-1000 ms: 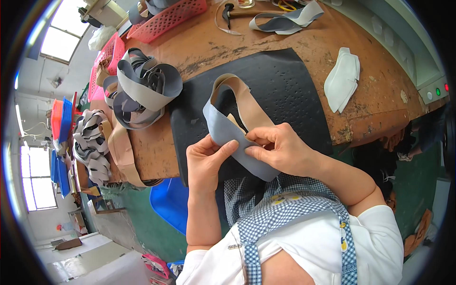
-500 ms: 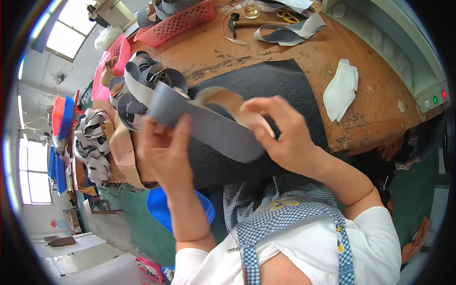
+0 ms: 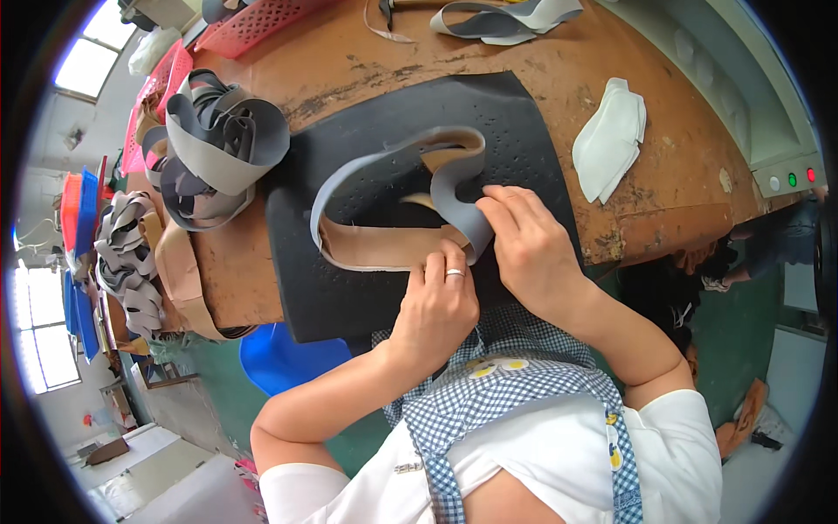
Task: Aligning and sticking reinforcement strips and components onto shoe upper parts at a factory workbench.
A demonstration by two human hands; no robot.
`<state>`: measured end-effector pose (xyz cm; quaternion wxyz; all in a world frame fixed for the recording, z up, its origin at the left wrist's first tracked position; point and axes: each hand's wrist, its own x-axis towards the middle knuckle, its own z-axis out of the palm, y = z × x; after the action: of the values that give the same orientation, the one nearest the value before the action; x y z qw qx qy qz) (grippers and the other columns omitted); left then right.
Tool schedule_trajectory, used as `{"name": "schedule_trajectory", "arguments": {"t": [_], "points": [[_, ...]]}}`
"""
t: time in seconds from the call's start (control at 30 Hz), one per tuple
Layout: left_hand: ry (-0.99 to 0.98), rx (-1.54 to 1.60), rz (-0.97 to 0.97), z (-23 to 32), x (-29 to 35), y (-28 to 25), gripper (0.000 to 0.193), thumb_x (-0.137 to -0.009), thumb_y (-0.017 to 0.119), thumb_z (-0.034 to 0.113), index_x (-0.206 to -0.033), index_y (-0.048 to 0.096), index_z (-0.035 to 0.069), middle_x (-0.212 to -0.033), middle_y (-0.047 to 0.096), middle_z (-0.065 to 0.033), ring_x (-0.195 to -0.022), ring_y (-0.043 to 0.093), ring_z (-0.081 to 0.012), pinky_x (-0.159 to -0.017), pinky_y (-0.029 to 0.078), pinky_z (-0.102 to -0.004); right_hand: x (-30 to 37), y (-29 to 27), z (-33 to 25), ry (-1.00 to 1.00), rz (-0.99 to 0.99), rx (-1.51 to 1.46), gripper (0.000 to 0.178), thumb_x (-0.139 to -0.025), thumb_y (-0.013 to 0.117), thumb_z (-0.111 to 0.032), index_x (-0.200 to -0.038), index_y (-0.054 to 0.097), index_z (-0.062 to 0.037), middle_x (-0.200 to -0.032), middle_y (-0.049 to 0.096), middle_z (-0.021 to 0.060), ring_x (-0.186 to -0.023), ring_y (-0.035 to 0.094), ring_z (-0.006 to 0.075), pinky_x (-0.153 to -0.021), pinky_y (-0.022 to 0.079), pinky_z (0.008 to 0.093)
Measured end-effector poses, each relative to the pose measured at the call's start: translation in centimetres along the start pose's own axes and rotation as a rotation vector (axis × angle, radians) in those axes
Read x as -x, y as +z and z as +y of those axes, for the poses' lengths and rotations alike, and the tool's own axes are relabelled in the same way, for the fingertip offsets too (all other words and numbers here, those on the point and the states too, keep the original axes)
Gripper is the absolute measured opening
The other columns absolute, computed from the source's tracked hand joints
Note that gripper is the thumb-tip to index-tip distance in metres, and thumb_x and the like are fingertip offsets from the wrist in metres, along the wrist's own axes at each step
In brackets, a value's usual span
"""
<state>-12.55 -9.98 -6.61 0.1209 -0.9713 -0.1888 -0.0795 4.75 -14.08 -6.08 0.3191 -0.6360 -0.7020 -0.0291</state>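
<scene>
- Far left: blue bin (image 3: 85,214) beside an orange bin (image 3: 70,208). Heap of grey strips (image 3: 131,271) to their right.
- Pink basket (image 3: 157,96) at the left edge of the worktable (image 3: 672,148); below it in view, a tan strip (image 3: 181,271) runs over the near edge.
- Tangled coil of grey bands (image 3: 223,148) on the table, just left of the black mat (image 3: 327,306). Second pink basket (image 3: 253,26) at the far side.
- Blue object (image 3: 288,358) under the table edge; kind unclear.
- Looped band (image 3: 375,249), blue-grey on one face, tan on the other: over the black mat, in front of the person. Loop open; tan face shows along the near stretch, right end bent in a curve. Contact with mat: cannot tell.
- Left hand (image 3: 436,301), ring (image 3: 455,272) on one finger: fingers narrow, tips at the band's near right part. Thumb hidden; pinch cannot be confirmed.
- Grey strip piece (image 3: 511,22) at the far side, loosely curled.
- Right hand (image 3: 532,253): fingers bent, close together, at the band's right end. Thumb hidden; grip cannot be told.
- White shaped pieces (image 3: 611,140), overlapping, right of the mat.
- Far right: green light (image 3: 793,179) and red light (image 3: 811,175) on a pale housing (image 3: 733,96).
</scene>
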Motion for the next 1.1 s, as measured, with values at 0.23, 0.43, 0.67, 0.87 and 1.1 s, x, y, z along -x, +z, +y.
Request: {"name": "schedule_trajectory", "arguments": {"t": [0.23,0.43,0.67,0.87,1.1], "points": [[-0.131,0.354,0.435,-0.9,-0.9,1.4,0.031,-0.065,0.068,0.006,-0.095,0.067,0.0,-0.099,0.063,-0.0113,-0.082,0.062,-0.0253,-0.06,0.052,-0.0322,-0.5,-0.7,-2.4,-0.409,0.053,-0.36,0.034,-0.074,0.067,-0.002,-0.107,0.064,0.0036,-0.113,0.066,0.0189,-0.101,0.066,0.0347,-0.087,0.057,0.0425],[-0.441,0.632,0.287,-1.8,-0.2,2.0,0.025,-0.073,0.074,0.0,-0.094,0.06,0.002,-0.09,0.063,-0.0089,-0.078,0.067,-0.0258,-0.06,0.053,-0.0347,-1.3,0.1,-1.7,-0.204,-0.024,-0.037,0.034,-0.078,0.066,-0.005,-0.111,0.062,0.0021,-0.119,0.064,0.0193,-0.11,0.064,0.0342,-0.092,0.053,0.0432],[-0.771,0.922,0.168,-1.8,-0.8,1.4,0.027,-0.08,0.074,-0.001,-0.096,0.054,0.005,-0.081,0.061,-0.0091,-0.065,0.064,-0.0258,-0.058,0.051,-0.0358,0.8,-0.2,0.5,0.12,0.026,0.039,0.061,-0.07,0.068,0.004,-0.128,0.049,-0.0007,-0.129,0.055,0.0192,-0.119,0.056,0.0372,-0.095,0.047,0.0435],[-0.882,0.907,0.161,-1.8,-0.2,1.5,0.01,-0.092,0.056,0.004,-0.101,0.054,-0.001,-0.084,0.064,-0.0206,-0.076,0.066,-0.0352,-0.066,0.052,-0.0391,0.9,0.1,3.0,0.446,0.114,0.0,0.057,-0.075,0.067,0.01,-0.128,0.049,-0.0022,-0.122,0.059,0.0159,-0.1,0.062,0.0291,-0.084,0.053,0.0388],[-0.892,1.105,0.159,-2.3,1.2,2.1,0.025,-0.097,0.046,0.008,-0.112,0.06,-0.006,-0.08,0.067,-0.0185,-0.072,0.066,-0.0336,-0.071,0.051,-0.0443,-1.7,-0.7,7.6,0.733,0.157,-0.388,0.049,-0.087,0.075,-0.009,-0.128,0.05,0.0002,-0.113,0.065,0.0075,-0.097,0.062,0.0158,-0.08,0.054,0.0309]]}}
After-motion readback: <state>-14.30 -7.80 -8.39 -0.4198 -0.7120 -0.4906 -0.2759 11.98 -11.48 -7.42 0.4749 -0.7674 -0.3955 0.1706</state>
